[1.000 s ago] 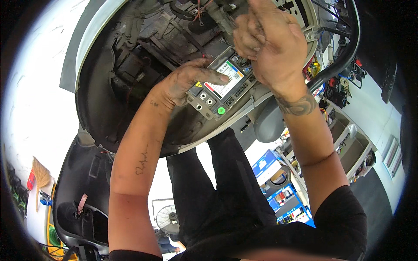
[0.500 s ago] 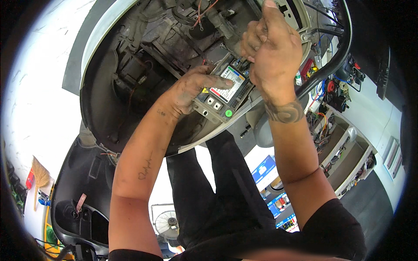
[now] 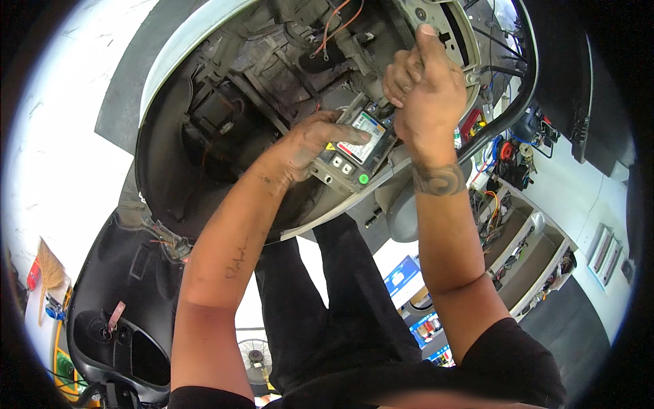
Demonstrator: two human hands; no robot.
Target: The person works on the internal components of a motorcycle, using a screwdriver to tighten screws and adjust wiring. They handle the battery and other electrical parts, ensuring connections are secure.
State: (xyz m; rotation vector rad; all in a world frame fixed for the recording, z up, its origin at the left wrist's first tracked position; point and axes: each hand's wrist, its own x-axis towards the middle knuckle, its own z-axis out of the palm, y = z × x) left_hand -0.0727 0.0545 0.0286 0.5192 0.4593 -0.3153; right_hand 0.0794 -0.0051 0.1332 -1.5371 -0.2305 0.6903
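Note:
A grey metal-cased electronic controller (image 3: 379, 154), with a white label, square sockets and a round green sticker, sits tilted at the near rim of a vehicle's open body shell (image 3: 163, 157). My left hand (image 3: 303, 146) grips it from the left, thumb across the label; the other fingers are hidden behind the case. Just past the controller's far right end is my right hand (image 3: 430, 102), its fingers curled in and the thumb pointing up and away. Whatever lies inside those curled fingers is hidden. Thin red wires (image 3: 334, 31) with ring ends hang in the cavity beyond.
A black tubular bar (image 3: 507, 112) curves past the right side of the shell. Open trays of parts and cables (image 3: 528, 255) stand at the right. To the lower left lies a black seat-like part (image 3: 126, 293) with a key and tag. A fan (image 3: 256, 358) is behind my legs.
My right hand has shifted slightly down and turned a little, its fingers still curled. The left hand keeps its hold on the controller. The whole view has shifted slightly.

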